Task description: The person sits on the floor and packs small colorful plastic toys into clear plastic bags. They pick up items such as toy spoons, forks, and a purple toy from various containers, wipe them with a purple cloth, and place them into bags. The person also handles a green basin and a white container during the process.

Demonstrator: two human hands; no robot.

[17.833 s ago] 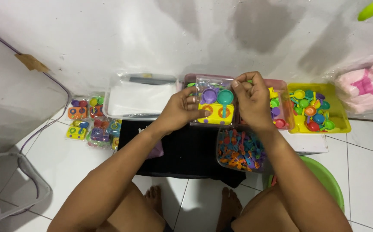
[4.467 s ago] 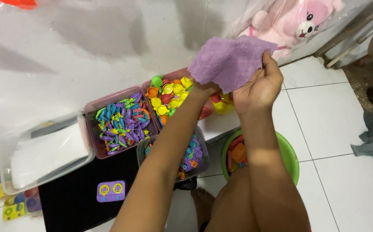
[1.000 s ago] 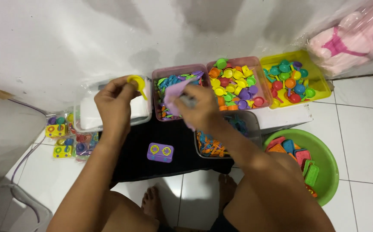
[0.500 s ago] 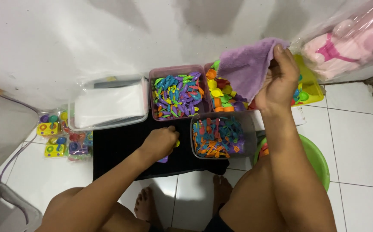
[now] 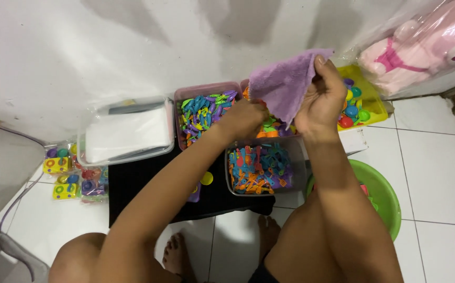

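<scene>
far left of the left hand: small packs of yellow and purple ring toys (image 5: 65,173) sitting on the white tile floor (image 5: 437,167), well apart from both hands

left of the left hand: clear lidded tub (image 5: 125,131) with something white inside, up against the wall

under the left forearm: black mat (image 5: 143,194), with a purple toy piece (image 5: 195,193) and a yellow disc (image 5: 206,178) lying on it just beside the arm

just left of the left hand: pink bin (image 5: 204,112) stuffed with little multicolour plastic bits

left hand (image 5: 245,118): curled shut, looks like it's pinching the lower edge of the cloth, though what the fingers are doing underneath is hidden

purple cloth (image 5: 285,84): held up between both hands, above the bins, draping down from the right one. Fluffy microfibre type, so I'd guess super light, floppy and not slippery at all. Grab it by a corner or edge, it'll just hang

below both hands: clear bin (image 5: 261,170) of orange and blue pieces, near the wrists

right hand (image 5: 321,99): closed on the cloth's top corner, thumb over the fabric

right of the right hand: yellow tray (image 5: 366,97) with round colourful pieces, partly hidden behind the hand

down by the right forearm: green basin (image 5: 382,194) on the floor

up and right of the right hand: pink plush toy (image 5: 421,47) wrapped in clear plastic, leaning on the wall
</scene>
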